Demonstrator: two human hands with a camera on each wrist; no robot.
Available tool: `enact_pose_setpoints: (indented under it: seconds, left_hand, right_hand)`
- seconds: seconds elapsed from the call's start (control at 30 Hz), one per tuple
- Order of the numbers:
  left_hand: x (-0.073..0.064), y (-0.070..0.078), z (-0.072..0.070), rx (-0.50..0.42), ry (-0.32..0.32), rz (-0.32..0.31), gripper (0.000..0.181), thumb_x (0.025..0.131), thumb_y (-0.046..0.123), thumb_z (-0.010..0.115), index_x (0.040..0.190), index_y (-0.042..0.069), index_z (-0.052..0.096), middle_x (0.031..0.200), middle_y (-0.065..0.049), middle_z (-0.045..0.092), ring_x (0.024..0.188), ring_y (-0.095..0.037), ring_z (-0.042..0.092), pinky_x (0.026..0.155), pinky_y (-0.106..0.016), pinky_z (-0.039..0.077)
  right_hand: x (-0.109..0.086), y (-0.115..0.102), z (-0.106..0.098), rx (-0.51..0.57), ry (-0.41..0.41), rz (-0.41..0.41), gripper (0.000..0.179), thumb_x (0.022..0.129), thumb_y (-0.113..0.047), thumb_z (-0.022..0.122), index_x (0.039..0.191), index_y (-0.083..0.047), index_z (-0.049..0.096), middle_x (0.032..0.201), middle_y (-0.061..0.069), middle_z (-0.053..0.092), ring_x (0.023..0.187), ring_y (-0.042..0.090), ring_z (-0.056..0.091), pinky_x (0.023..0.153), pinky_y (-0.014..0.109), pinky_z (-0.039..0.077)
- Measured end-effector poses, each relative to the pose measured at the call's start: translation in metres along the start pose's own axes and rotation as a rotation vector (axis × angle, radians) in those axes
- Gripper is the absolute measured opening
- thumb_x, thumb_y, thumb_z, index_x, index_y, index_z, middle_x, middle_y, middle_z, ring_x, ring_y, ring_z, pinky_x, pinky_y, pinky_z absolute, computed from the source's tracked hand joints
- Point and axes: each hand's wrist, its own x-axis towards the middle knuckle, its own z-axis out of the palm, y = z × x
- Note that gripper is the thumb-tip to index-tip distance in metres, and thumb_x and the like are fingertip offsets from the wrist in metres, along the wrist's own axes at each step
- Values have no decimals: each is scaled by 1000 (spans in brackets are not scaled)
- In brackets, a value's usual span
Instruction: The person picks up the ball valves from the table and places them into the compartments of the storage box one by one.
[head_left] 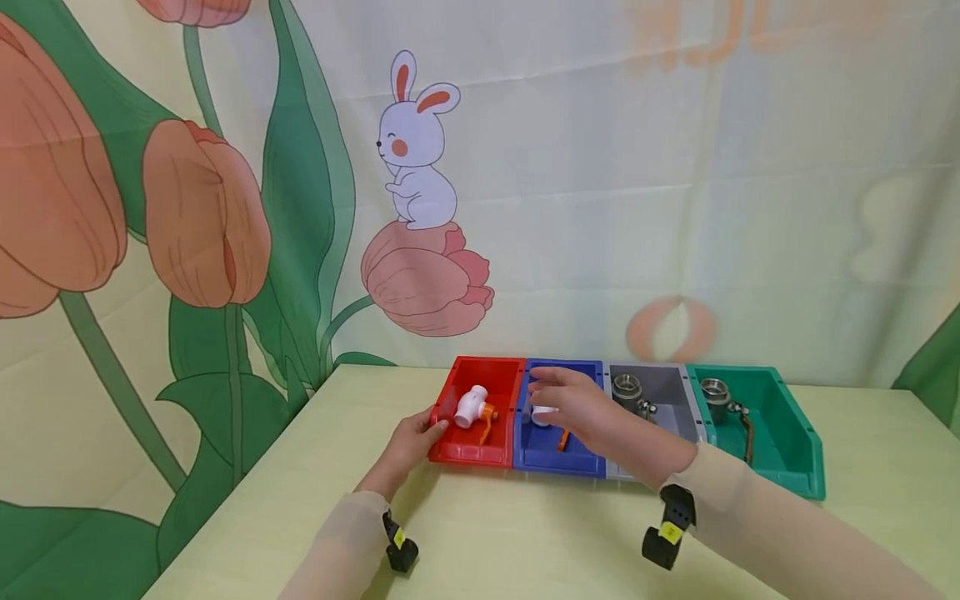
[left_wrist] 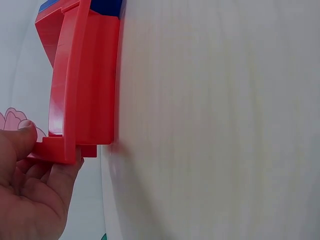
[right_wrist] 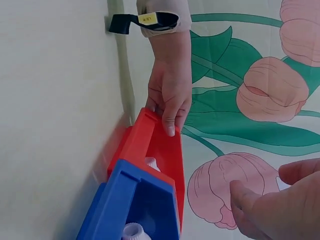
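My left hand (head_left: 408,446) grips the left wall of the red bin (head_left: 474,454), thumb over the rim and fingers curled beneath it. In that bin lies a white plastic valve (head_left: 471,406) with an orange handle. My right hand (head_left: 573,404) hovers over the blue bin (head_left: 558,462), its fingers loosely extended and nothing held. Partly hidden behind that hand is another white valve (head_left: 542,415) with an orange handle. In the right wrist view, the right hand (right_wrist: 280,205) appears at the lower right, apart from the bins.
Joined to the blue bin on its right are a grey bin (head_left: 671,400) and a green bin (head_left: 780,425). Each holds a dark metal valve, one (head_left: 627,390) in the grey and one (head_left: 716,398) in the green. A printed cloth (head_left: 555,208) hangs behind the pale table (head_left: 480,533).
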Motion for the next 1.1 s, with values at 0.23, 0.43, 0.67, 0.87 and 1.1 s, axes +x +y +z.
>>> enact_pose_setpoints:
  seconds: [0.23, 0.43, 0.67, 0.87, 1.1]
  left_hand:
    - [-1, 2, -1, 3, -5, -3, 51, 107, 19, 54, 154, 6, 44, 146, -21, 59, 121, -32, 61, 103, -40, 59]
    - [-1, 2, 1, 0, -4, -6, 51, 106, 19, 54, 155, 6, 44, 148, -20, 57, 125, -33, 60, 105, -42, 58]
    - [-1, 2, 2, -7, -4, -2, 51, 107, 19, 54, 155, 6, 43, 147, -21, 58, 123, -33, 61, 106, -42, 58]
    - [0, 2, 1, -4, -12, 37, 50, 107, 18, 52, 154, 3, 43, 149, -23, 56, 129, -36, 58, 111, -47, 54]
    - [-3, 1, 0, 12, -8, 51, 50, 107, 18, 52, 153, 1, 44, 148, -24, 56, 130, -38, 57, 112, -49, 53]
  right_hand:
    - [-28, 13, -15, -32, -1, -4, 53, 105, -7, 46, 155, 6, 33, 150, 26, 45, 140, 43, 47, 121, 56, 39]
    - [-43, 32, -26, -46, 4, 43, 54, 105, -7, 48, 155, 7, 33, 149, 27, 47, 140, 45, 47, 120, 57, 41]
    - [-55, 48, -38, -62, 16, 68, 52, 104, -6, 49, 152, 8, 36, 148, 28, 49, 138, 45, 49, 118, 57, 44]
    - [-68, 61, -47, -47, -16, 65, 55, 103, -7, 50, 153, 10, 34, 147, 29, 49, 137, 42, 52, 116, 56, 46]
    - [-79, 73, -59, -64, -18, 80, 58, 103, -10, 50, 154, 10, 31, 150, 30, 46, 140, 44, 47, 118, 58, 44]
